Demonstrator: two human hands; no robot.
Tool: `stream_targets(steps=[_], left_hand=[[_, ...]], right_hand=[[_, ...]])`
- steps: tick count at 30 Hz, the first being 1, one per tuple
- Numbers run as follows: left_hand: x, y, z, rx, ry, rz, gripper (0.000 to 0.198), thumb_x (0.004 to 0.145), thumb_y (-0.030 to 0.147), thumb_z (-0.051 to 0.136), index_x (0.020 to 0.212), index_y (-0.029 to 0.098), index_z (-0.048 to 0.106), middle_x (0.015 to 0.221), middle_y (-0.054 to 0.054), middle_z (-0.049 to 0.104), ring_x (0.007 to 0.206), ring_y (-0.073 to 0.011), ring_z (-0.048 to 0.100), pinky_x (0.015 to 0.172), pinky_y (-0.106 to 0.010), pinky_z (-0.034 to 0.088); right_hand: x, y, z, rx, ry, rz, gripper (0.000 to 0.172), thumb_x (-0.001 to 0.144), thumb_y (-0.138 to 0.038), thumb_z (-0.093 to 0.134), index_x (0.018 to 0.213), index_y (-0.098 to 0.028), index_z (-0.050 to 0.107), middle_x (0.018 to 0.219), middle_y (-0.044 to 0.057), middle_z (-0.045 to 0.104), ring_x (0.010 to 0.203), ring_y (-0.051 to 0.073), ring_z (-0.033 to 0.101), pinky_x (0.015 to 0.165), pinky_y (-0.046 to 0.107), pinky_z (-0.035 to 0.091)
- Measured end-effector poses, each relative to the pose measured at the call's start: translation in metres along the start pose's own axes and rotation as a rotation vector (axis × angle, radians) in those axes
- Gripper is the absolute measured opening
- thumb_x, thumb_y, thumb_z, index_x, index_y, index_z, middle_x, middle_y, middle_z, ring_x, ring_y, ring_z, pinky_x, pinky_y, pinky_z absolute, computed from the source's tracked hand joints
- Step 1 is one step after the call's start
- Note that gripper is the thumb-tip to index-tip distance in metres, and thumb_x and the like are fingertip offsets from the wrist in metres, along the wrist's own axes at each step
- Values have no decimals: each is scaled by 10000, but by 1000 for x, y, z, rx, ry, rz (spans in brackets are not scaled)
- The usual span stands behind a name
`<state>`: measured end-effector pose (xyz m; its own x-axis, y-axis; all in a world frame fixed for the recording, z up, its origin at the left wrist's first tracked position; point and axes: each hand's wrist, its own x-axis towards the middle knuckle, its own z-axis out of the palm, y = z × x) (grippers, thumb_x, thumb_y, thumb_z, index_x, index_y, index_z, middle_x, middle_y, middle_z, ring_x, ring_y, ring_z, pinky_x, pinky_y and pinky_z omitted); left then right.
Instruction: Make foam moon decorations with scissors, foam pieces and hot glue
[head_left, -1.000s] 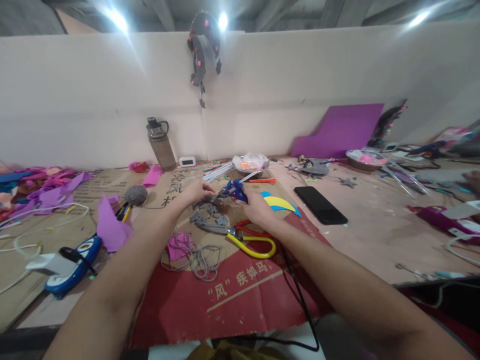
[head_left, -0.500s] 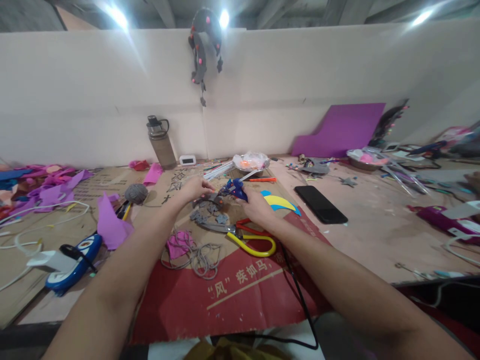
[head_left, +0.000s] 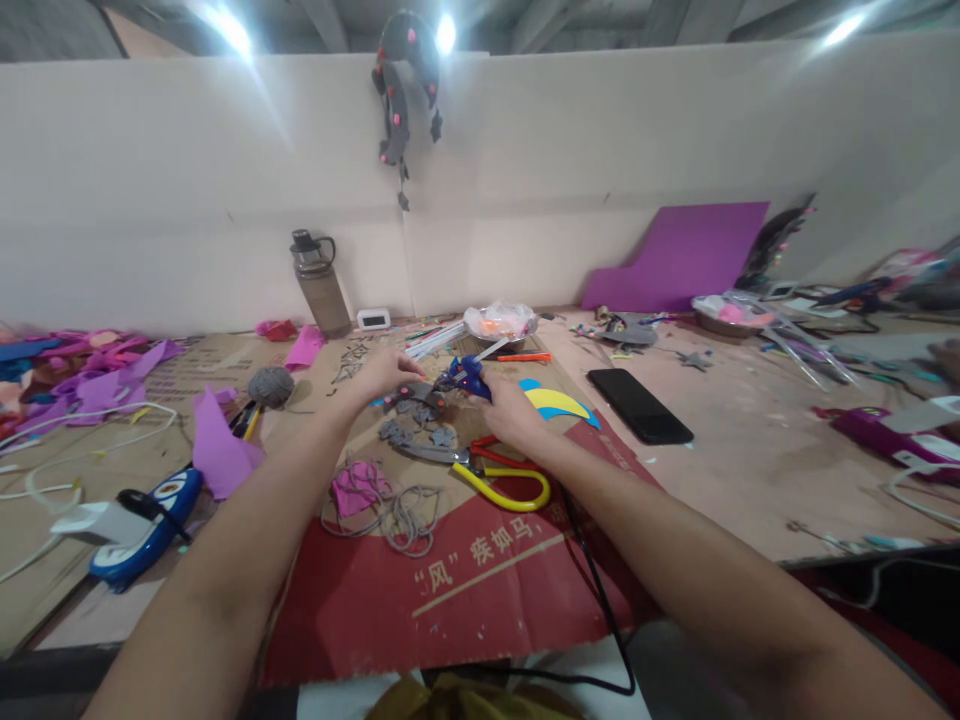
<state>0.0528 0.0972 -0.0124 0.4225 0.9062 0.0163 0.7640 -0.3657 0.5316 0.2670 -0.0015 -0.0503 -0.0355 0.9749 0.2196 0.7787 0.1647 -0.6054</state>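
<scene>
My right hand is wrapped round a blue hot glue gun, its nozzle pointing left and a pale glue stick rising from its back. My left hand is at the upper edge of a dark grey felt crescent with pink and orange dots. Its fingers are drawn together; what is between them is too small to make out. Small grey felt stars lie just below the crescent. Scissors with one yellow and one red handle rest below my right hand, blades to the left.
Grey yarn and pink felt lie on the cardboard. A black phone is at right, a yellow-blue crescent beside my wrist. Behind stand a bottle and a bowl. A black cord hangs over the front edge.
My left hand has shifted slightly, and the orange speck seen by its fingertips no longer shows there. The glue gun has moved slightly left. The view has tilted a little.
</scene>
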Motion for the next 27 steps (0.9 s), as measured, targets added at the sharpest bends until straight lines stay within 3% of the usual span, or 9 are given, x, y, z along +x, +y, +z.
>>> stream_targets(steps=[10,27], left_hand=[[6,-10,3,6,-15,40,195,750,261,651,864,174,783,708,-30,730,673,-156,632,629,-225,451],[2,-6,-1,-21,-9,3,181,730,269,694,855,166,775,733,-27,734,672,-154,630,647,-235,452]], right_hand=[[1,-1,-1,-34,-11,14,318,897,-315,528,1158,-148,602,1101,152,690,981,276,648,827,324,469],[-3,-2,-5,-10,-15,6,336,901,-315,535,1199,-168,587,1089,126,691,953,247,648,768,290,467]])
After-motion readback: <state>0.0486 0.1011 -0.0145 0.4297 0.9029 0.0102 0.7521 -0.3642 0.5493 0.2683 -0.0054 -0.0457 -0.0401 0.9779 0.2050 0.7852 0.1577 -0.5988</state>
